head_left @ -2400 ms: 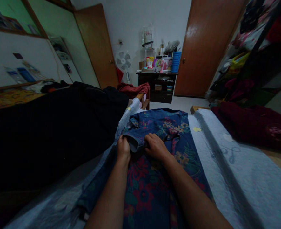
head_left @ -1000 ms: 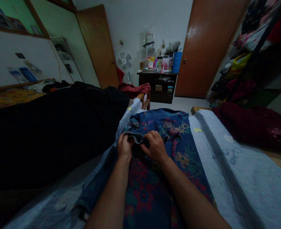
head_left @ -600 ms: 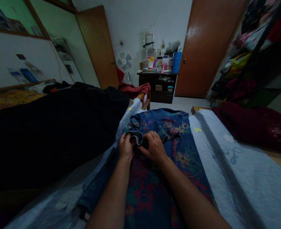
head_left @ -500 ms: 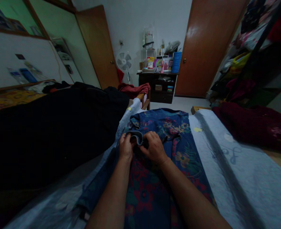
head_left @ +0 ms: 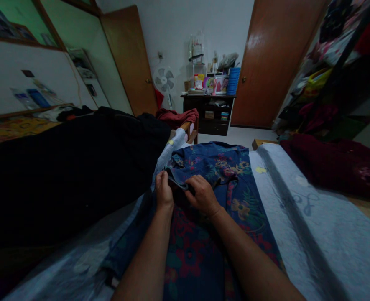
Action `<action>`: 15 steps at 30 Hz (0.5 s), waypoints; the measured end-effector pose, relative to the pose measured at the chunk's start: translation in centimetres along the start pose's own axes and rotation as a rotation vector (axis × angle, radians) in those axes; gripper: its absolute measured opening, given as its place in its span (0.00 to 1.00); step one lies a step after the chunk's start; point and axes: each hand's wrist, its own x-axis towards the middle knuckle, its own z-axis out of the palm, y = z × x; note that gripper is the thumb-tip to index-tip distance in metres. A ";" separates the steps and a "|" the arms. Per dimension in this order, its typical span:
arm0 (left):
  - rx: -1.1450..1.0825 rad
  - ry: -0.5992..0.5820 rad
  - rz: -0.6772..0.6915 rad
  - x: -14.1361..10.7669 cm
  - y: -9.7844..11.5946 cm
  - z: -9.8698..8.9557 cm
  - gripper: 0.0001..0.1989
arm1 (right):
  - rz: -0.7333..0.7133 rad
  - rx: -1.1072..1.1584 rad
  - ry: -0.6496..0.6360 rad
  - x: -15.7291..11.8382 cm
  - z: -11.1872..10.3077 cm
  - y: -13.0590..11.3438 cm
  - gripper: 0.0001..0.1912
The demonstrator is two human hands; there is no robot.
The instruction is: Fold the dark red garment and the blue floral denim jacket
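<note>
A dark blue floral garment [head_left: 187, 259], printed with red and yellow flowers, lies spread over the bed in front of me. One sleeve is folded across it, and its cuff [head_left: 177, 179] is raised between my hands. My left hand [head_left: 164, 190] pinches the cuff's left end. My right hand [head_left: 202, 193] grips the right end with thumb and fingers. The cuff edge is stretched nearly flat between them. Part of the sleeve behind my right hand is hidden.
A large black garment [head_left: 72, 175] is heaped on the left. The pale bedsheet [head_left: 316, 217] shows on the right, with a maroon garment [head_left: 329, 163] beyond. A dark cabinet [head_left: 203, 115], a white fan [head_left: 164, 79] and wooden doors [head_left: 263, 62] stand at the back.
The cuff opening was rounded and gaping; now it is pulled flatter between my hands. My left hand has shifted slightly left and up, while my right hand stays almost in place.
</note>
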 end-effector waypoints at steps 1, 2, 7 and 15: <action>0.015 -0.003 0.014 -0.1 0.0 0.0 0.17 | 0.000 0.022 0.000 0.0 0.1 0.0 0.08; 0.019 -0.004 0.020 -0.1 0.0 0.0 0.17 | 0.003 0.042 0.003 0.0 0.2 0.1 0.08; -0.027 -0.065 0.019 -0.6 0.5 0.4 0.17 | 0.047 0.170 0.047 -0.2 0.8 0.4 0.09; -0.055 -0.205 0.029 -1.4 1.0 1.0 0.23 | 0.210 0.318 0.080 0.2 0.8 1.1 0.06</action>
